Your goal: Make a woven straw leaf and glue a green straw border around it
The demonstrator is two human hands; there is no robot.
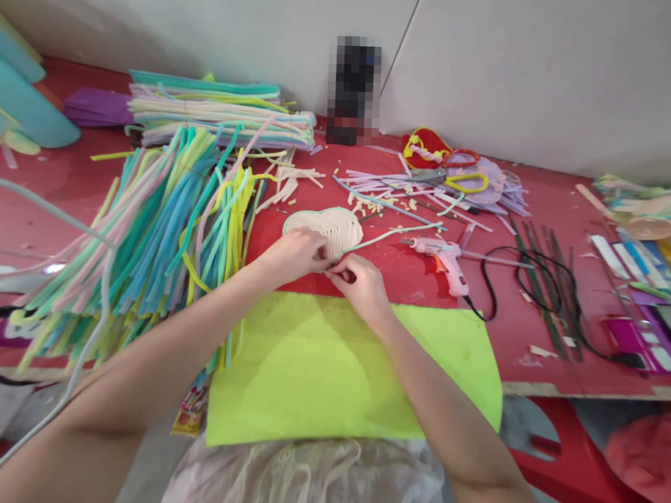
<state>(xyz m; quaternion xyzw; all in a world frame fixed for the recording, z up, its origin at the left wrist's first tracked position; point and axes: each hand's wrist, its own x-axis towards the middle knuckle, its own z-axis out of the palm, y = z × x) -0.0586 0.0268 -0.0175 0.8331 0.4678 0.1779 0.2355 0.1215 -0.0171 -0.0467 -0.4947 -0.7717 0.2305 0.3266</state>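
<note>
On the red table lies a cream, heart-like piece [336, 224] made of rows of pipe cleaners, with a thin mint edging along its top left. My left hand [303, 252] covers its lower left part, fingers curled and pinching at its near edge. Close beside it, my right hand [361, 283] is closed, thumb and forefinger pinched at the near tip of the piece. From there a mint pipe cleaner [402, 230] runs loose to the upper right. The exact point of each grip is hidden by the fingers. A pink glue gun [442, 259] lies to the right.
Bundles of coloured pipe cleaners [154, 223] fill the left side. Yellow-handled scissors [466, 183] rest among lilac offcuts at the back. The glue gun's black cord [573, 289] loops rightward. A lime sheet [304, 360] hangs over the front edge. A grey cable [103, 302] crosses the left.
</note>
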